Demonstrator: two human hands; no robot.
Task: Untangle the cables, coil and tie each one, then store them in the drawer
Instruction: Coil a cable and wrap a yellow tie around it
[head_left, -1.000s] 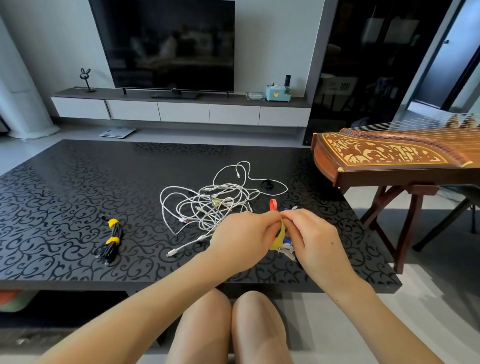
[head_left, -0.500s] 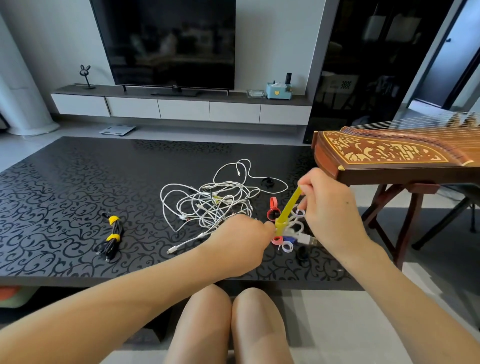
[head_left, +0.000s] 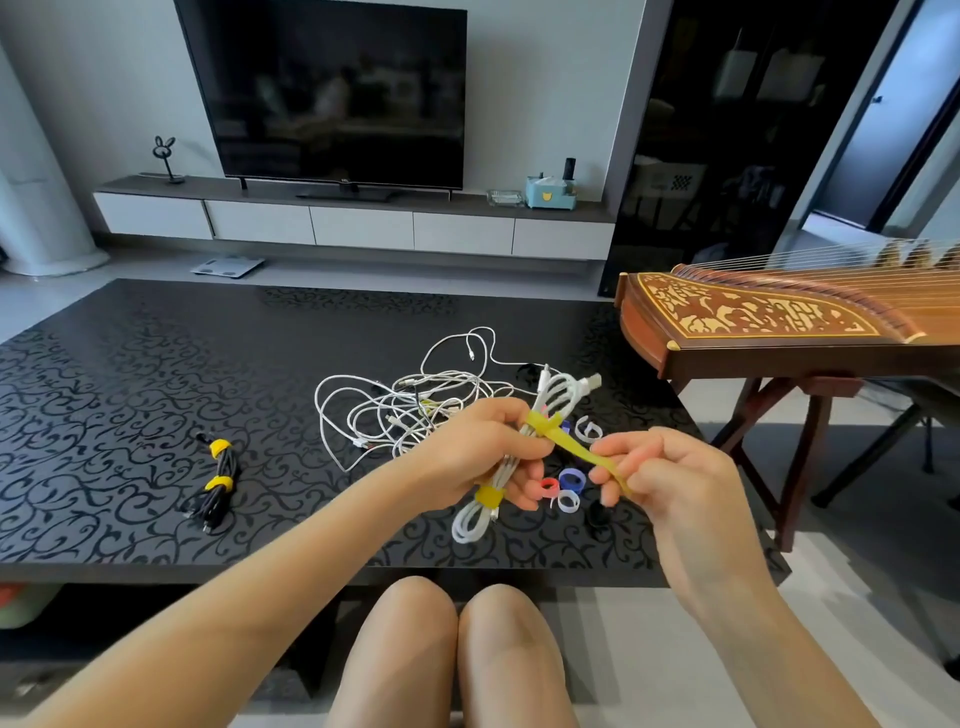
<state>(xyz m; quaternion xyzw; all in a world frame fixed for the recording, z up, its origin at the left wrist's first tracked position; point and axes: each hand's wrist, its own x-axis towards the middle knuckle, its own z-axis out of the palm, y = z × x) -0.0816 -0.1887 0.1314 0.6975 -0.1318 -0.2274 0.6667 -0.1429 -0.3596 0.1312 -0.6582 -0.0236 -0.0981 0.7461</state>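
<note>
Left hand (head_left: 483, 457) is clamped round the coiled cable (head_left: 558, 389) above the tabletop (head_left: 156, 389) and the tie (head_left: 576, 449) is pinched by the right hand (head_left: 670, 478); the wrap could be loosened if tension is lost.

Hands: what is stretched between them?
In the head view, a yellow strap runs from the white coiled cable in the left hand to the right hand.

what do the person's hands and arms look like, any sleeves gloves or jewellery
Both arms are bare as far as the frame shows: no sleeve on the left forearm or the right forearm. The left hand and right hand wear no gloves, and no ring, watch or bracelet is visible. Whether the nails are painted is too small to tell.
</note>
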